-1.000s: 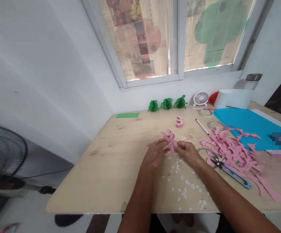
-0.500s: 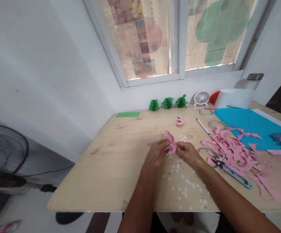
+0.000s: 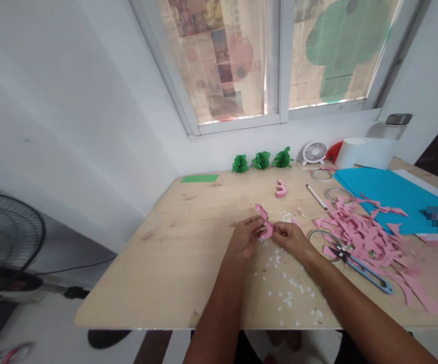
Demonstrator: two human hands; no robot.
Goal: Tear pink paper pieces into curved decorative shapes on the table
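Note:
A curved pink paper cutout (image 3: 267, 231), shaped much like a 3, is held upright just above the table. My left hand (image 3: 246, 233) pinches it along its left side. At its lower right edge, the closed fingertips of my right hand (image 3: 289, 235) grip it too. Farther back on the table sits a similar pink paper piece (image 3: 281, 189). Small white paper bits (image 3: 289, 293) are scattered below and between my forearms.
Pink paper scraps (image 3: 370, 237) lie heaped on the right beside a blue-handled cutter (image 3: 370, 273), tape rolls (image 3: 339, 195), a white pen (image 3: 316, 196) and blue sheets (image 3: 389, 194). Green paper shapes (image 3: 261, 160) and a small fan (image 3: 314, 152) line the wall. A green strip (image 3: 199, 178) lies left.
The pink cutout has turned slightly and shifted a little to the left between my fingers. Both hands keep nearly the same place.

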